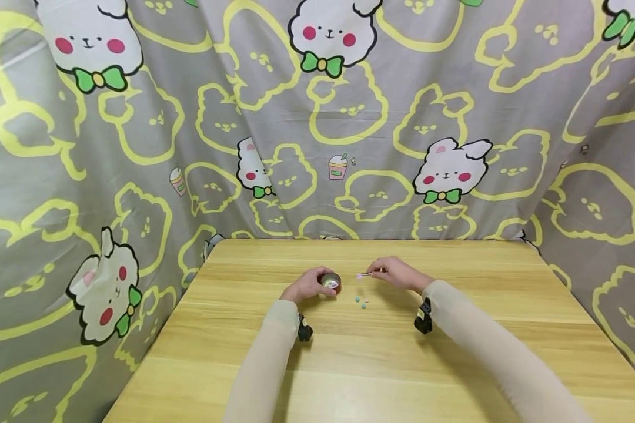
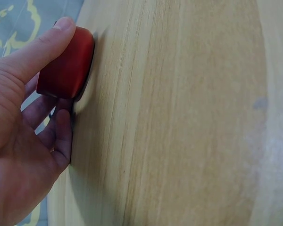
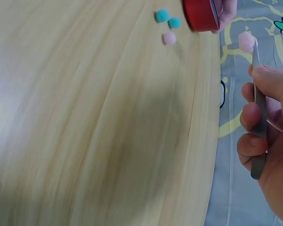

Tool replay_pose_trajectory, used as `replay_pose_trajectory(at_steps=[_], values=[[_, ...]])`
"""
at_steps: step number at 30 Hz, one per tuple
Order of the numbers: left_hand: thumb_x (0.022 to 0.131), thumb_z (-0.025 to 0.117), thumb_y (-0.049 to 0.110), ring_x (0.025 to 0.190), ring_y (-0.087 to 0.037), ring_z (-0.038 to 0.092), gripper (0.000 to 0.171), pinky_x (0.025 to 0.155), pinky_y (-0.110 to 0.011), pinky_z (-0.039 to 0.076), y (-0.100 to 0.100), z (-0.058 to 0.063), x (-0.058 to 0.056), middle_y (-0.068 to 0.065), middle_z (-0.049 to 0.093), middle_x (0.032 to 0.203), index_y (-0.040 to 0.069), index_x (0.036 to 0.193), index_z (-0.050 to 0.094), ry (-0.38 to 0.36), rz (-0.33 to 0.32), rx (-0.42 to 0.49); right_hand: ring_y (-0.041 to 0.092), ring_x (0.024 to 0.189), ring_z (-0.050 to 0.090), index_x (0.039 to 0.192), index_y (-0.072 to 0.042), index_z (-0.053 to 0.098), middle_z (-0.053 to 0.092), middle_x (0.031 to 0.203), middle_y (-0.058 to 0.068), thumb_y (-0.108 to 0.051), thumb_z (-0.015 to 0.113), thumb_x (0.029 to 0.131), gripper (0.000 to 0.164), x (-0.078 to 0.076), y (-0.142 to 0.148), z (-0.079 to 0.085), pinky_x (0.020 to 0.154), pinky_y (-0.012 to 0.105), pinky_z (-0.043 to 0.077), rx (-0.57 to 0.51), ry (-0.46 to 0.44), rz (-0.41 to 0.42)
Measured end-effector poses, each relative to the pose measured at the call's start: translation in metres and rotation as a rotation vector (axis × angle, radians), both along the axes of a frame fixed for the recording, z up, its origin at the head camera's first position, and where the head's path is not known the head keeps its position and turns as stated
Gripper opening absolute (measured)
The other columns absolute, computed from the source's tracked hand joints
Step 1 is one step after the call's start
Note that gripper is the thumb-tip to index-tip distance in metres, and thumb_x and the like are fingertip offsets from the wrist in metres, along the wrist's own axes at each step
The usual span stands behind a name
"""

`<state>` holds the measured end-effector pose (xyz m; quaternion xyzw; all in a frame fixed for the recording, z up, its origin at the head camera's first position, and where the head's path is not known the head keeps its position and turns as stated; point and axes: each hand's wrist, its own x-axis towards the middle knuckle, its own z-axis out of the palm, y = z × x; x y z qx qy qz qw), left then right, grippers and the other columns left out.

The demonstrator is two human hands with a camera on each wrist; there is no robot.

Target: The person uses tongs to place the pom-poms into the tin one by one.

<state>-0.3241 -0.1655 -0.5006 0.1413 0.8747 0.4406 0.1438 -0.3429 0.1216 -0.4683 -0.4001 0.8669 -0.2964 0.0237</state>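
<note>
My left hand (image 1: 309, 285) holds a small round red tin (image 2: 68, 63), its thumb on one side and fingers round the other. The tin stands on the table, and something pale shows inside its rim in the head view, too small to make out. My right hand (image 1: 397, 273) grips metal tweezers (image 3: 259, 108), raised above the table to the right of the tin. At the tweezers' tips is a pink pom-pom (image 3: 246, 42). Below lie two teal pom-poms, one of them a teal pom-pom (image 3: 162, 15) nearer the edge of the right wrist view, and another pink pom-pom (image 3: 169, 38).
A light wooden table (image 1: 344, 364) spreads under both arms. Grey curtains (image 1: 296, 117) with yellow cartoon outlines hang behind it and at both sides. Each wrist carries a black camera, such as the right wrist's camera (image 1: 424, 317).
</note>
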Motion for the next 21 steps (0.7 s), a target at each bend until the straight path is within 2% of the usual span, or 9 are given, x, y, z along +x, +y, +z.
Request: replay_pose_trajectory(at_steps=[10,11,17,18,21], values=[[0.078,0.079,0.014,0.108,-0.023,0.053,0.055,0.096,-0.039,0.039,0.001,0.002,0.002,-0.009,0.059,0.116,0.006,0.126,0.054,0.013,-0.004,0.003,0.017,0.088,0.061,0.1,-0.01,0.072,0.068,0.099,0.004,-0.01,0.06,0.093,0.014,-0.009,-0.028,-0.004,0.073,0.033,0.047,0.003,0.018,0.015],[0.078,0.078,0.012,0.108,-0.026,0.053,0.055,0.096,-0.041,0.039,0.002,0.006,0.005,-0.012,0.059,0.117,0.004,0.126,0.054,0.014,-0.007,0.01,0.018,0.089,0.061,0.1,-0.01,0.072,0.068,0.099,0.005,-0.01,0.06,0.093,0.014,-0.009,-0.03,-0.004,0.073,0.033,0.047,0.005,0.016,0.018],[0.078,0.079,0.012,0.108,-0.024,0.053,0.053,0.096,-0.04,0.039,0.003,0.007,0.004,-0.01,0.059,0.117,0.006,0.125,0.055,0.004,0.002,0.011,0.015,0.085,0.06,0.099,-0.007,0.072,0.068,0.097,0.005,-0.01,0.06,0.093,0.014,-0.007,-0.043,-0.002,0.071,0.031,0.046,0.006,0.008,0.031],[0.077,0.079,0.014,0.107,-0.021,0.053,0.054,0.096,-0.038,0.04,0.002,0.003,0.001,-0.007,0.059,0.116,0.008,0.125,0.056,0.005,0.004,0.002,0.014,0.083,0.059,0.099,-0.006,0.072,0.068,0.096,0.004,-0.009,0.06,0.092,0.013,-0.007,-0.045,-0.002,0.07,0.031,0.046,0.007,0.012,0.033],[0.077,0.08,0.014,0.106,-0.02,0.053,0.054,0.095,-0.037,0.04,0.002,0.002,0.0,-0.006,0.059,0.115,0.008,0.125,0.056,0.009,0.006,-0.006,0.014,0.081,0.058,0.098,-0.004,0.071,0.068,0.093,0.004,-0.008,0.061,0.092,0.013,-0.009,-0.051,-0.004,0.07,0.031,0.046,0.013,0.025,0.052]])
